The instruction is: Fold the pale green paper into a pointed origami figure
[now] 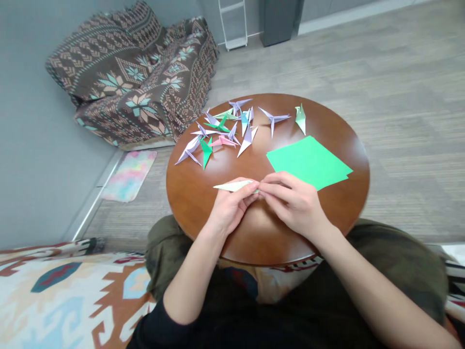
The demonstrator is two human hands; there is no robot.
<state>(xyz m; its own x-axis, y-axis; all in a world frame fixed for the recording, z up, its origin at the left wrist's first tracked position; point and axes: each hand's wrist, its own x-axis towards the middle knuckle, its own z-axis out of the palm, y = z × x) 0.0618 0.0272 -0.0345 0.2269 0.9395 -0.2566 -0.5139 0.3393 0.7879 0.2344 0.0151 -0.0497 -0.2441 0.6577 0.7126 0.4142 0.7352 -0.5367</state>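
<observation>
A pale green folded paper crane (232, 186) is held between both hands above the near part of the round table. My left hand (230, 206) is closed on its body, with one long pointed end sticking out to the left. The fingertips of my right hand (294, 201) pinch its other end, most of which they hide. Just beyond my right hand lies a stack of green paper sheets (308, 160). Farther back on the left are several finished paper cranes in purple, green, pink and blue, among them a pink crane (223, 141).
The round brown table (265, 242) stands close against my knees. At its far side sit a purple crane (273, 119) and a light green crane (300, 118). A sofa with a patterned cover (145, 92) is at the back left, near a pastel mat (130, 175).
</observation>
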